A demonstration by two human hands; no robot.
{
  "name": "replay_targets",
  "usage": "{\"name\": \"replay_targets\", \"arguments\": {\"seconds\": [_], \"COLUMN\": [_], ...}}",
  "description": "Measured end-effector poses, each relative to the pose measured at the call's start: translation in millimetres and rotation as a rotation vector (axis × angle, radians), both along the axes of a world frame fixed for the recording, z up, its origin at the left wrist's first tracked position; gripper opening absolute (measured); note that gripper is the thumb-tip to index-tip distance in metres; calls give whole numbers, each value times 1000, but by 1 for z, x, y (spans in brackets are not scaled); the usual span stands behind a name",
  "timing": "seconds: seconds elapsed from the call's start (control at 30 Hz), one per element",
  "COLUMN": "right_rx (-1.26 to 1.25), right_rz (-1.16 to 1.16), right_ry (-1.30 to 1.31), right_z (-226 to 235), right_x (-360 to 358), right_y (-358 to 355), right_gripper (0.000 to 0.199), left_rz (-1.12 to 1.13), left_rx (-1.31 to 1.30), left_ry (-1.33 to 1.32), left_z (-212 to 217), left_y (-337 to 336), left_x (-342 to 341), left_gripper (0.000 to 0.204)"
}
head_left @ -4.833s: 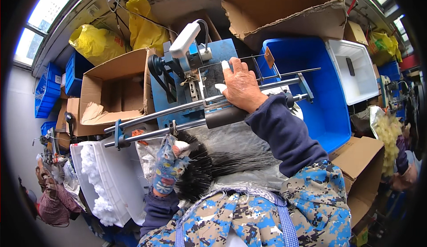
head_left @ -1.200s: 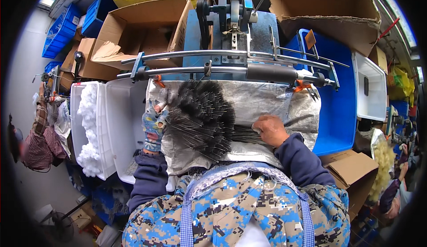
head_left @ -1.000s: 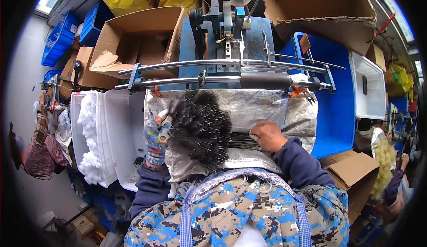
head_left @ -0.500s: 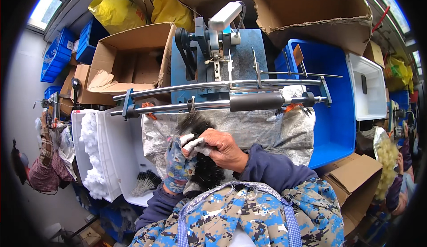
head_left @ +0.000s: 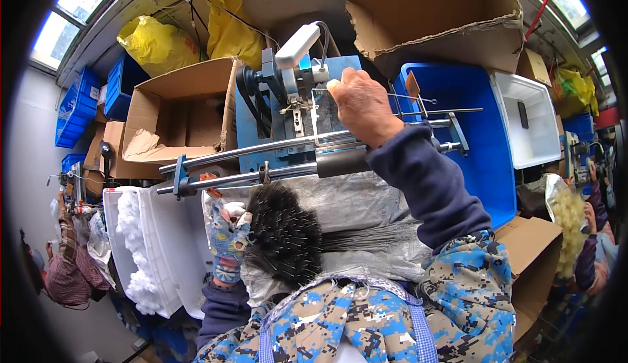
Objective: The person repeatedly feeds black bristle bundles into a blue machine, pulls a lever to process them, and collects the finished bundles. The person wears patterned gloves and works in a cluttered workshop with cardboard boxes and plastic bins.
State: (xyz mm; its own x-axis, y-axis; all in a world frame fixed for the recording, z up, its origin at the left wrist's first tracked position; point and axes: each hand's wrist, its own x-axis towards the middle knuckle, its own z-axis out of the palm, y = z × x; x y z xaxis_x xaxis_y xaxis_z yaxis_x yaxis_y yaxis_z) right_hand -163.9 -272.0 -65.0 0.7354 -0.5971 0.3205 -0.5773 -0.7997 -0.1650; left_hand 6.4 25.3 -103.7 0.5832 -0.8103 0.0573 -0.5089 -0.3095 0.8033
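Observation:
My right hand (head_left: 362,104) is raised over the blue machine (head_left: 261,118), its fingers curled round a thin metal rod (head_left: 407,96) that sticks out past the knuckles. A bent wire guide (head_left: 316,118) stands just left of the thumb. My left hand (head_left: 230,229), in a floral cover with white fingertip wraps, is closed beside a bunch of black bristles (head_left: 284,232); whatever is between its fingers is too small to make out. The bunch rests on a silvery sheet (head_left: 353,199) over my lap. Long thin dark strands (head_left: 373,240) lie right of it.
Two steel bars (head_left: 255,148) cross in front of the machine. At the left are an open carton (head_left: 180,114) and a white tub (head_left: 173,225) with white tufts. A blue bin (head_left: 484,134) and a white tray (head_left: 530,127) stand right. Other people work at both sides.
My right hand has left my left hand and moved up and right to the rod. My left hand has shifted left and down, and the bristles and strands now show more fully.

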Motion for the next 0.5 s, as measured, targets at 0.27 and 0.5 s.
{"name": "replay_targets", "arguments": {"seconds": [0.27,0.5], "right_rx": [-45,-62], "right_rz": [-76,-23], "right_ry": [138,87], "right_z": [-33,-42], "right_x": [14,15], "right_y": [-12,-15], "right_gripper": [12,10], "left_rz": [-245,-245], "left_rx": [-36,47], "left_ry": [145,-90], "left_z": [11,-5], "left_y": [23,19], "left_x": [17,21], "left_gripper": [17,32]}}
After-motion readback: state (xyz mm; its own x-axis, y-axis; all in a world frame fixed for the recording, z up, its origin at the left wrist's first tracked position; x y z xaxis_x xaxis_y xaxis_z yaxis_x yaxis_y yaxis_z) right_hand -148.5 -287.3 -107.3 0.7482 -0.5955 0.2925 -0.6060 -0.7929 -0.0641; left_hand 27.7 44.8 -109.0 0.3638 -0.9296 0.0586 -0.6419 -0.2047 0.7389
